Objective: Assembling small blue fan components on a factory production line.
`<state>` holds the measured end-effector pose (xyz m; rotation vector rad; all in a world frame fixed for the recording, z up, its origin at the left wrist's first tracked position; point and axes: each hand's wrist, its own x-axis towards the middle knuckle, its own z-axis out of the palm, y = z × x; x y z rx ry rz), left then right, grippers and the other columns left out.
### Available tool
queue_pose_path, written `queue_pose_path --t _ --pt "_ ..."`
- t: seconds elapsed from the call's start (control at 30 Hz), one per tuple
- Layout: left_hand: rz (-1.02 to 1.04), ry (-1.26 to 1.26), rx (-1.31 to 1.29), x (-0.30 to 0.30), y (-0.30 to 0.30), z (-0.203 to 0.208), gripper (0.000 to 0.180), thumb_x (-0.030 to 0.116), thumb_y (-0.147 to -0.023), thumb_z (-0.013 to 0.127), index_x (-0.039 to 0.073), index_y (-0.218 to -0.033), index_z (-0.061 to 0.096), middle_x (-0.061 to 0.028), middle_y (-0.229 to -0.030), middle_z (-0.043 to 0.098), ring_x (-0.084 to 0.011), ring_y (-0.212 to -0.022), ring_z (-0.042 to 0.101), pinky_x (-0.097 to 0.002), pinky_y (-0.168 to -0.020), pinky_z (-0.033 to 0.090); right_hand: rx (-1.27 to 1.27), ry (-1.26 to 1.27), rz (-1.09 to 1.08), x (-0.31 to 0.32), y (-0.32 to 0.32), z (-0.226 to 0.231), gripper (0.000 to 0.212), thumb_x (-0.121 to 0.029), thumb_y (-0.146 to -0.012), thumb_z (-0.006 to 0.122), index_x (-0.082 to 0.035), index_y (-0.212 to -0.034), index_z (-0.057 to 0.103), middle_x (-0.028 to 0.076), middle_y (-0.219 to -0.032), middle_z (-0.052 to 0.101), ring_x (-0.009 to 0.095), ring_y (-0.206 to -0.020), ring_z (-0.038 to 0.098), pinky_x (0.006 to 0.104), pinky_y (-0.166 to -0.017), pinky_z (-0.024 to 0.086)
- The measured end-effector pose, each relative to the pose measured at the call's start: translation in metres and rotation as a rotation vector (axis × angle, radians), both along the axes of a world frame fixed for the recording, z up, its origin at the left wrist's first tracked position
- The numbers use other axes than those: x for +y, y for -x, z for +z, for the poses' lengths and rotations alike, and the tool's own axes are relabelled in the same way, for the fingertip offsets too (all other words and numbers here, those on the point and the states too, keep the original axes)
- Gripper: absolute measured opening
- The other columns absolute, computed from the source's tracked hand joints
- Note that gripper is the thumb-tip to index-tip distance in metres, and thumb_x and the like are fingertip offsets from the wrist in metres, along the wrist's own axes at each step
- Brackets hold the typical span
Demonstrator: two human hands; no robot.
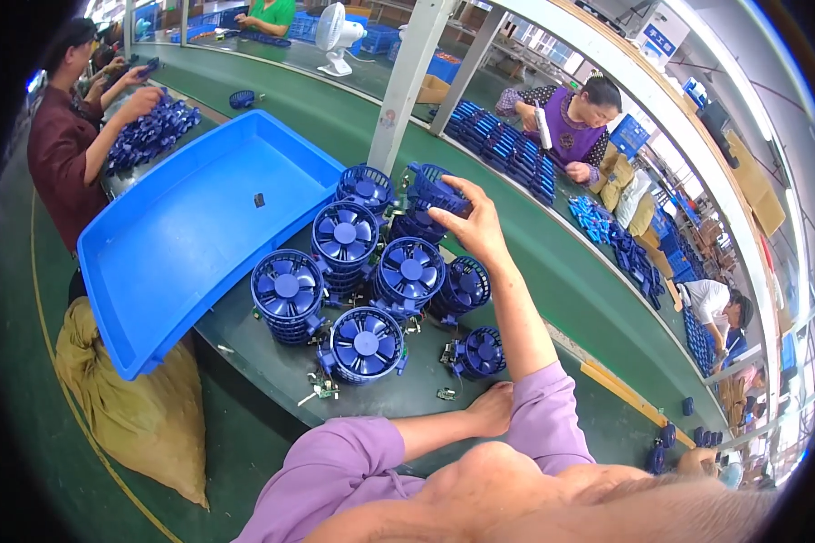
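Right hand holding a fan at the back stack.
The fan is tilting above the stack, thumb and fingers spreading at its right side; the left hand is lying near the table's edge, its grip impossible to tell. A blue tray is sitting left of the fans.

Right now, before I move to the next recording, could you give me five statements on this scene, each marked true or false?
1. The right hand is at a blue fan housing atop a stack. True.
2. The blue tray is packed with fans. False: a small dark piece lies in the blue tray.
3. The left hand is up beside the right. False: the left hand is lower, apart from the stacks.
4. A tan sack shows at the left. True.
5. The desk fan is black. False: the desk fan is white.
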<state>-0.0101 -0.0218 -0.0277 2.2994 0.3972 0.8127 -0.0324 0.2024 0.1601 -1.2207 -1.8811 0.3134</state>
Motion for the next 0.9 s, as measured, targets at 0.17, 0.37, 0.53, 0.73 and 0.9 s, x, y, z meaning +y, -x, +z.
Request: queue_pose_path --t 0.17,0.37,0.53,0.73,0.9 --pt "-0.077 0.151 -0.112 0.001 0.015 0.028 0.047 0.027 -0.081 0.055 -0.001 -0.119 0.056 -0.0233 -0.129 0.052 -0.0355 -0.122 0.046 -0.0436 -0.107 0.031 -0.069 -0.107 0.031 0.02 0.016 0.003 0.06 -0.026 -0.07 0.081 -0.006 -0.123 0.059 0.017 -0.125 0.057 0.03 -0.118 0.054 0.0373 -0.1 0.043" --pt "-0.22 0.373 0.083 0.006 0.03 0.053 0.061 0.039 -0.084 0.054 -0.001 -0.13 0.049 -0.0235 -0.138 0.044 -0.037 -0.132 0.035 -0.0458 -0.11 0.027 -0.246 -0.211 0.278 0.054 0.049 -0.011 0.065 -0.035 -0.074 0.078 -0.005 -0.127 0.054 0.023 -0.131 0.047 0.038 -0.124 0.045 0.0424 -0.105 0.037" --pt "-0.158 0.299 0.057 0.009 0.023 0.033 0.062 0.04 -0.084 0.054 -0.001 -0.13 0.049 -0.0238 -0.138 0.044 -0.0397 -0.131 0.035 -0.0459 -0.11 0.027 -0.106 -0.074 0.298 0.042 0.044 -0.013 0.06 -0.034 -0.081 0.073 -0.012 -0.132 0.051 0.023 -0.14 0.041 0.038 -0.131 0.04 0.0428 -0.109 0.033" --pt "-0.043 0.268 -0.103 0.005 0.017 0.048 0.039 0.024 -0.077 0.061 0.001 -0.109 0.062 -0.0189 -0.115 0.06 -0.0355 -0.114 0.051 -0.0463 -0.105 0.034 -0.14 -0.083 -0.122 0.045 -0.081 -0.035 0.052 -0.034 -0.081 0.071 -0.008 -0.124 0.058 0.024 -0.131 0.051 0.037 -0.126 0.046 0.0431 -0.106 0.036" --pt "-0.053 0.016 -0.076 0.008 0.007 0.025 0.016 0.007 -0.067 0.063 0.001 -0.081 0.067 -0.0126 -0.093 0.065 -0.0284 -0.109 0.055 -0.0439 -0.102 0.038 -0.459 0.4 -0.507 0.04 -0.157 -0.118 0.087 -0.055 -0.066 0.077 -0.024 -0.139 0.043 0.026 -0.146 0.029 0.045 -0.132 0.032 0.0578 -0.104 0.034"
